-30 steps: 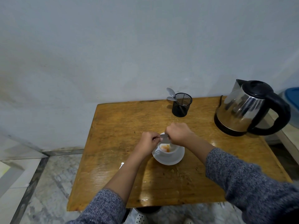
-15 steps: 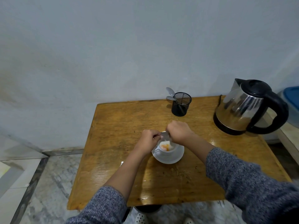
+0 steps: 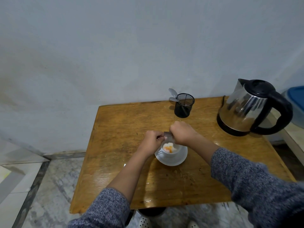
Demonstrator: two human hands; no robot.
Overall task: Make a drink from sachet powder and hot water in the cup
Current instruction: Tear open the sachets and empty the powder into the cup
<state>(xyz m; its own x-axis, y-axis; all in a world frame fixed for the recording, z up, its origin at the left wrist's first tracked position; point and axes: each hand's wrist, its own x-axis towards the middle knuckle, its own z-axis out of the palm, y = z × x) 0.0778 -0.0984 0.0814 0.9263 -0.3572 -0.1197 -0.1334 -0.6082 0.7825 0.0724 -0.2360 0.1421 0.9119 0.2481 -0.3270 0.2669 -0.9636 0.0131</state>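
A white cup (image 3: 171,153) stands on a white saucer (image 3: 180,159) near the middle of the wooden table (image 3: 125,122). White and orange powder lies inside the cup. Just above the cup's far rim, my left hand (image 3: 152,140) and my right hand (image 3: 182,133) both pinch a small silvery sachet (image 3: 168,135). The sachet is mostly hidden between my fingers. A steel kettle (image 3: 245,109) with a black lid and handle stands at the table's back right corner.
A black mesh holder (image 3: 184,106) with spoons stands at the back edge, beyond the cup. A small white scrap (image 3: 124,165) lies by my left forearm. A blue-lidded bin (image 3: 296,102) sits off the table on the right. The wall runs close behind.
More white powder sits in the cup than before. My hands have stayed over the rim, with the sachet shifting only slightly.
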